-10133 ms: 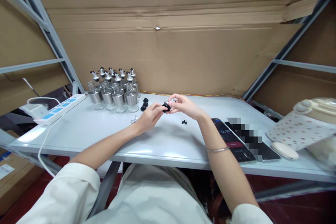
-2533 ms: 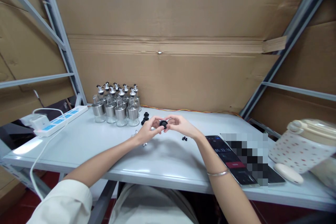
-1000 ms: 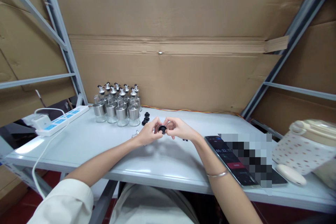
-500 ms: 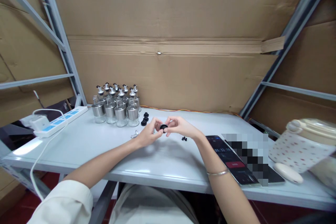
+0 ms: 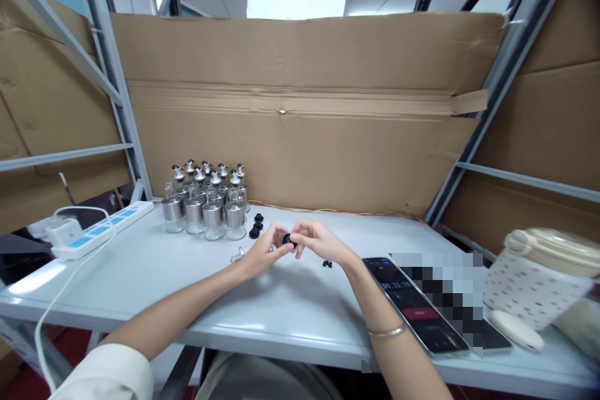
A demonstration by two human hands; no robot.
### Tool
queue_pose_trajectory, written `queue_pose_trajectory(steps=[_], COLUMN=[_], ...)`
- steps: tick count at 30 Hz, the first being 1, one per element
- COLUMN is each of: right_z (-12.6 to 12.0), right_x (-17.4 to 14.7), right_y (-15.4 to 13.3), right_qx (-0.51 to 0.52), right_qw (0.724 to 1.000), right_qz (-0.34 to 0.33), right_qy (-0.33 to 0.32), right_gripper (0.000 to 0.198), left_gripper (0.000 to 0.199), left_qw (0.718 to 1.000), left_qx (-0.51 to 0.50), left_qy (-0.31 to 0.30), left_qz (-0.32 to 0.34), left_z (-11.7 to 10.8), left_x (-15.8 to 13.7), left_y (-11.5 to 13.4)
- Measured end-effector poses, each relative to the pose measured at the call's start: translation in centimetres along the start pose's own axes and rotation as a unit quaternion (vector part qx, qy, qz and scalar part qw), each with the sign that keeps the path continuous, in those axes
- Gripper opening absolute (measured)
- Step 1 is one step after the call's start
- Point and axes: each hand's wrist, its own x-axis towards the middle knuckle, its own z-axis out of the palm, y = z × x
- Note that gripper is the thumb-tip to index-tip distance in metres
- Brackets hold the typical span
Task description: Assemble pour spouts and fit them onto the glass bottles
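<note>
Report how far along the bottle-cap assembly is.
Done: a cluster of capped bottles stands at the table's back left. In hand: left hand and right hand pinch one black cap. Left: loose black caps and small black parts lie nearby.

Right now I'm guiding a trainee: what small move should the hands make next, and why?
Probably press the small black cap together, since the left hand and right hand both pinch it above the table, apart from the finished bottles.
</note>
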Motion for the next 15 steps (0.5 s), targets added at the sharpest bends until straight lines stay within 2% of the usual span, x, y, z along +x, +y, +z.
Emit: queue_pose_trajectory(steps=[8,15], right_z=[0.2,0.4], right_x=[-0.2,0.1], right_y=[-0.5,-0.3], right_qx=[-0.028,-0.075], right_qw=[0.999,0.994], right_qz=[-0.019,-0.041], right_qy=[0.008,0.065], right_gripper=[0.041,0.026], left_gripper=[0.031,0.041], left_qw=[1.0,1.0], left_qx=[-0.011,-0.01], left_qy=[-0.008,0.005], left_qz=[0.006,0.01], left_z=[0.0,0.1], left_x=[0.0,0.4], left_y=[0.2,-0.7])
